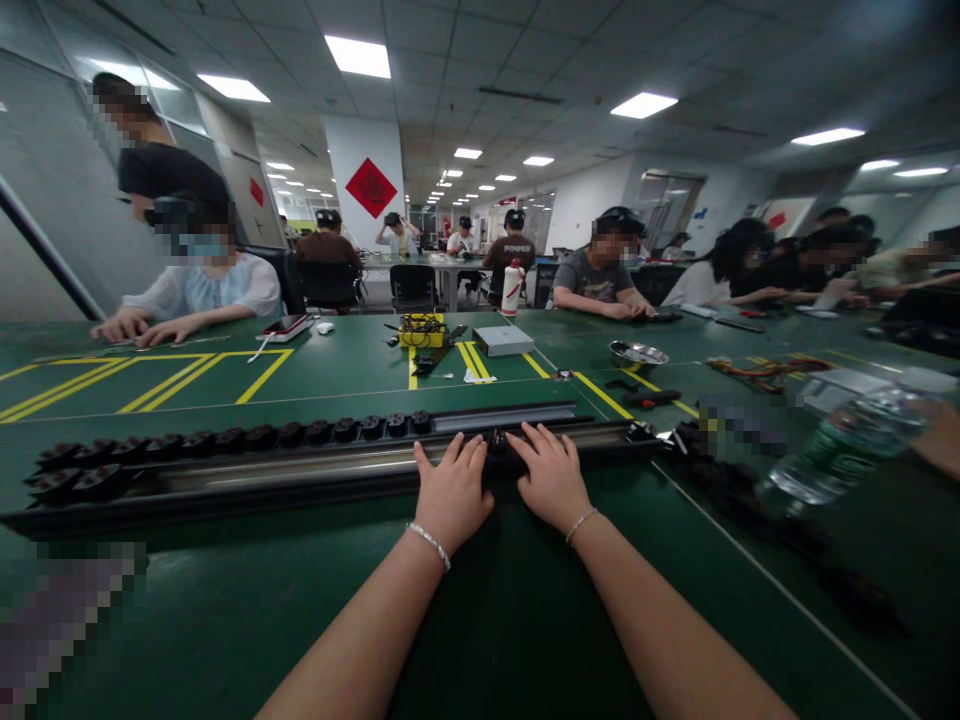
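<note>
My left hand (453, 490) lies over the front edge of a long black rail (300, 480) with a shiny metal inner channel, its fingers stretched out and spread. Close by on the right, my right hand (553, 478) rests on the same rail, fingers also extended. A small dark part (498, 438) sits in the channel between the two hands; the right index fingertip is at or very near it. Several round black pieces (292, 433) stand in a row along the rail's far side, and a few more (101, 480) sit at its left end.
A blurred line of black pieces (735, 490) runs off right, beside a tilted water bottle (847, 440) near another person's hand (941, 435). Farther back are a metal bowl (637, 354), a grey box (504, 341) and a yellow cable-wrapped item (422, 330). Several people sit around.
</note>
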Motion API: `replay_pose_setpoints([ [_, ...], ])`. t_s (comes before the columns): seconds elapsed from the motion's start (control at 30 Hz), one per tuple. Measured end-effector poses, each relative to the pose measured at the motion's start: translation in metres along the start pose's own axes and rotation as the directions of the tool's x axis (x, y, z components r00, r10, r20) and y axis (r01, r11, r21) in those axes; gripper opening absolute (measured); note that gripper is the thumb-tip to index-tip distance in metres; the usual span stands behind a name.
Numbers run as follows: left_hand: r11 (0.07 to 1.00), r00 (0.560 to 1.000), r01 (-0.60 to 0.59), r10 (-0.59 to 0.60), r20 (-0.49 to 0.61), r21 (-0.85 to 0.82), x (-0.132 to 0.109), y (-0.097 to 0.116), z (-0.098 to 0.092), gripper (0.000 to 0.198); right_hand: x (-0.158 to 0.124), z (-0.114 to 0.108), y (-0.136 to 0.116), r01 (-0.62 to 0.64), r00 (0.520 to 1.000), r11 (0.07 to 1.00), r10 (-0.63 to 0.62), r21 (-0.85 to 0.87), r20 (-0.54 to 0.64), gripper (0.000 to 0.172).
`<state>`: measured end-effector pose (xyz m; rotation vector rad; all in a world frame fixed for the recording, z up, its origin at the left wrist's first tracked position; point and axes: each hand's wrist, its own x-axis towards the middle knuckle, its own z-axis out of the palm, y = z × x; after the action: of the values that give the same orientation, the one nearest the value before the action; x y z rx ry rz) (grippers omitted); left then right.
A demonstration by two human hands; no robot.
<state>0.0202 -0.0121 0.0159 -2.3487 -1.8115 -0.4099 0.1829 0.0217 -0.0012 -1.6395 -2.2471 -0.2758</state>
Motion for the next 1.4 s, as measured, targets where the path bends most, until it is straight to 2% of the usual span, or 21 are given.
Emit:
replay_pose_setpoints([
  [0.33, 1.0, 0.999, -0.016, 0.015, -0.032, -0.018, 0.0, -0.002, 0.005, 0.058, 0.0, 0.0, 0.0, -0.005, 1.0, 1.0, 0.006, 0.019, -0.007, 0.061],
  [0.73, 1.0, 0.997, 0.0, -0.001, -0.076, -0.003, 0.002, 0.009, 0.009, 0.047, 0.001, 0.0, 0.0, -0.005, 1.0, 1.0, 0.005, 0.024, 0.005, 0.062],
  [1.4, 1.0, 0.997, -0.009, 0.01, -0.08, 0.017, 0.001, 0.007, 0.013, 0.052, 0.0, -0.001, 0.0, -0.001, 1.0, 1.0, 0.0, 0.029, 0.003, 0.061],
])
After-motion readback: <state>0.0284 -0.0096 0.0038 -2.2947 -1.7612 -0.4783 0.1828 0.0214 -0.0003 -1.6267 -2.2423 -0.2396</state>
